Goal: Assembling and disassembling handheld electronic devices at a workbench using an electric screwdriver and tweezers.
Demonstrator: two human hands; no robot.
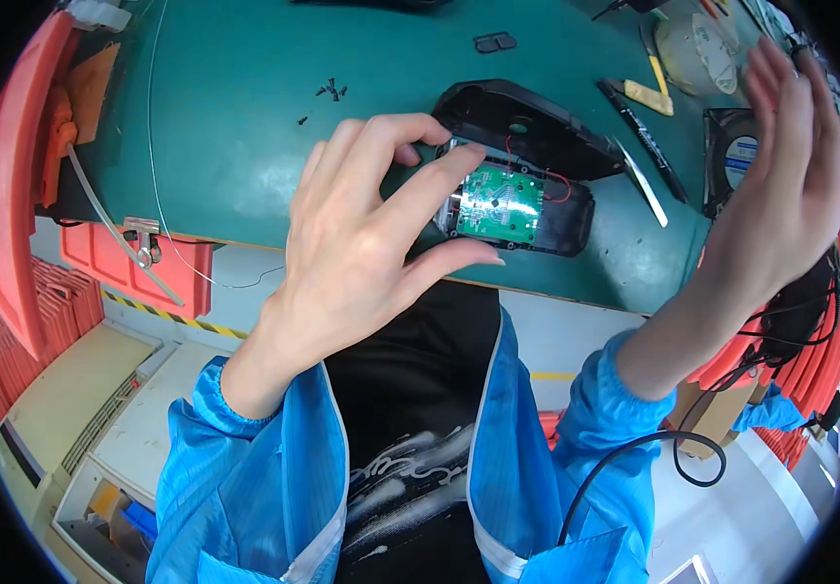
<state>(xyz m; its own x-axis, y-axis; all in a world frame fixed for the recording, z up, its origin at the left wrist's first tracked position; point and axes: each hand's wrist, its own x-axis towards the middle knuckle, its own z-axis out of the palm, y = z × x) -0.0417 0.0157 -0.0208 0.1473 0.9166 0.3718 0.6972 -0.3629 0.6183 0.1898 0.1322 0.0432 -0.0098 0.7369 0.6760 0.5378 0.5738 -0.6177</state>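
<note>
Seen from the head camera, looking down: a green work table spans the far half of the scene, and the person sits at its near edge in a blue jacket over a black top. Near the table's edge, right of the middle, lies an opened black case with a green circuit board in it, bright with reflected light. Its black cover leans tilted just beyond on the far side, and thin red wires run between the two.

The left hand arches over the case's left end, thumb and forefinger spread wide, the forefinger at the board's far edge and the thumb near its near edge; how firmly it grips, I cannot tell. The right hand is raised at the far right, fingers straight and pointing away, seemingly empty, near a black square fan.

Right of the case lie silver tweezers and, further right, a black marker. A roll of tape sits beyond. Small dark screws lie at far left of the case.
</note>
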